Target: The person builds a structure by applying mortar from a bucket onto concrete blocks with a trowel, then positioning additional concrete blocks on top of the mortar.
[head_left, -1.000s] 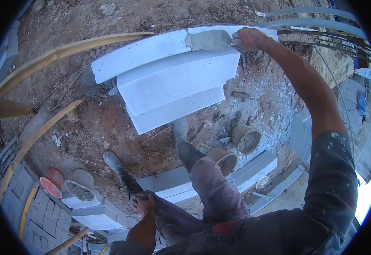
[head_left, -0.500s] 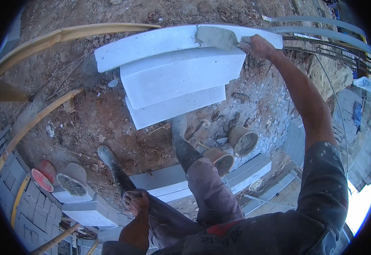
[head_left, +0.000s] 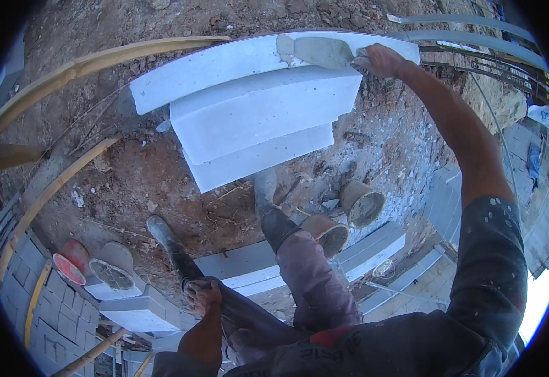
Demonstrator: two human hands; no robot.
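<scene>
Trowel (head_left: 322, 52) slid right, mortar (head_left: 284, 49) bared | right hand (head_left: 381, 60): grip clenched round trowel | left hand (head_left: 203, 296): grip unclear

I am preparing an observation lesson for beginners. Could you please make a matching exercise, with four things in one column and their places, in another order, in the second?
1. Trowel
2. Left grip
3. Red bucket
4. Mortar patch

A. beside a grey bucket
B. smeared on the white blocks
C. in the right grip
D. on the left leg

Pairs: 1-C, 2-D, 3-A, 4-B
</scene>
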